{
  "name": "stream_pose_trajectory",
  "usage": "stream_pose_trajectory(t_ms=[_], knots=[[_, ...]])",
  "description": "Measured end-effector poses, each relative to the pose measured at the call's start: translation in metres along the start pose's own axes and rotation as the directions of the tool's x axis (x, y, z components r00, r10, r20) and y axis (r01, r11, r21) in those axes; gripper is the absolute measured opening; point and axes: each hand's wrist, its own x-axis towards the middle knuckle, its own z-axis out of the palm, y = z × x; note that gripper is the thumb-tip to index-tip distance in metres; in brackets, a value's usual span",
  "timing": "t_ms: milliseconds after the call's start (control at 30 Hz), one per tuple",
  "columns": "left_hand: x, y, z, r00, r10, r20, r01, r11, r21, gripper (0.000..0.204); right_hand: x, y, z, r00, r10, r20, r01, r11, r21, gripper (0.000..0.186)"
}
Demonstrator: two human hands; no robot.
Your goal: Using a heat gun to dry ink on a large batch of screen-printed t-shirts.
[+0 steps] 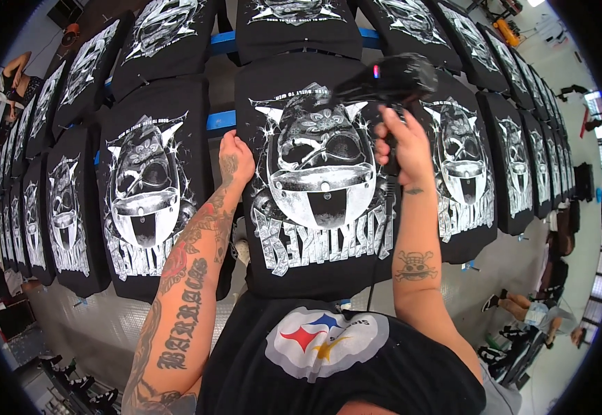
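In front of me, a black T-shirt (325, 176) with a large white helmet-like print is stretched flat over a board. My right hand (407, 142) is wrapped around the handle of a black hair dryer (391, 77), which is blurred by motion. The dryer is above the shirt's upper right part, with its nozzle toward the left, and a dark cord hangs below the hand. At the shirt's left edge my left hand (236, 156) is closed, its fingers curled against the board's side and partly hidden.
Several similar printed shirts on boards stand close on both sides, such as one to the left (145, 180) and one to the right (461, 169). Blue metal bars (220, 121) run between the boards. Other people are at the far left (16, 86) and lower right (532, 311).
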Motion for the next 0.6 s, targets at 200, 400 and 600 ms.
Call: stream_pose_trajectory(t_ms=[200, 400, 600], knots=[[-0.004, 0.021, -0.007, 0.999, 0.003, -0.046, -0.006, 0.998, -0.069, 0.040, 0.005, 0.031, 0.070, 0.975, 0.078, 0.208, -0.050, 0.989, -0.139, 0.027], [-0.005, 0.013, -0.007, 0.999, 0.030, -0.040, -0.032, 0.999, -0.041, 0.035, -0.013, 0.025, 0.067, 0.960, 0.084, 0.269, -0.013, 0.967, -0.256, 0.029], [-0.002, 0.014, -0.005, 1.000, 0.022, -0.012, -0.023, 0.997, -0.073, 0.031, -0.038, 0.005, 0.002, 0.998, -0.056, -0.014, 0.051, 0.969, -0.241, 0.023]])
